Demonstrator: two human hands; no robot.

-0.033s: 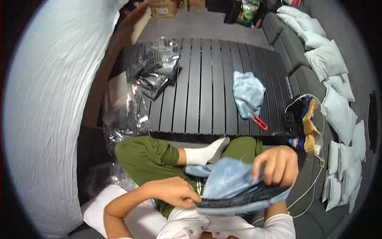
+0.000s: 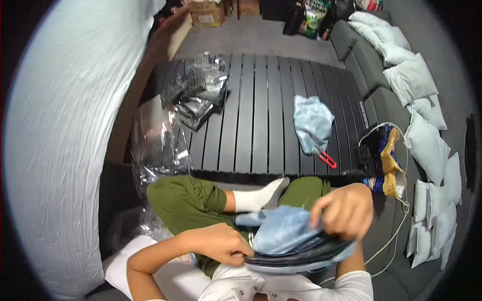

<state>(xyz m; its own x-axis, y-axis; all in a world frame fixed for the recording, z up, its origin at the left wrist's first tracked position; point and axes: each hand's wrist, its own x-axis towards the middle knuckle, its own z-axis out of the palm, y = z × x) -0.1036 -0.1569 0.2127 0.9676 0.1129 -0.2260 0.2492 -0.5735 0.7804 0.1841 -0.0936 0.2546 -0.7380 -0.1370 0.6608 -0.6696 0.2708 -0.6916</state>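
Note:
In my lap is a light-blue mottled cloth piece [image 2: 282,230], shaped like a soft hat, with a black band [image 2: 301,256] along its near edge. My left hand [image 2: 227,244] pinches the left end of that band between thumb and fingers. At the right side my right hand [image 2: 344,211] is curled over the cloth, its fingers slightly blurred. The band is stretched between both hands. On the table ahead lies a similar light-blue cloth piece [image 2: 312,123]. A tool's red looped handle [image 2: 328,159] sticks out at its near end; the tool's other end is hidden.
A black slatted table [image 2: 246,125] stands before my crossed legs. Clear plastic bags with dark contents [image 2: 196,113] lie on its left. White pillow-like packs [image 2: 427,138] line the grey sofa at right. A yellow-blue bag [image 2: 391,170] and white cable [image 2: 386,253] are nearer.
The near edge of the cloth has turned a little, so more of the black band's folds show. My right hand has shifted slightly to the left and blurred. My left hand keeps its pinch.

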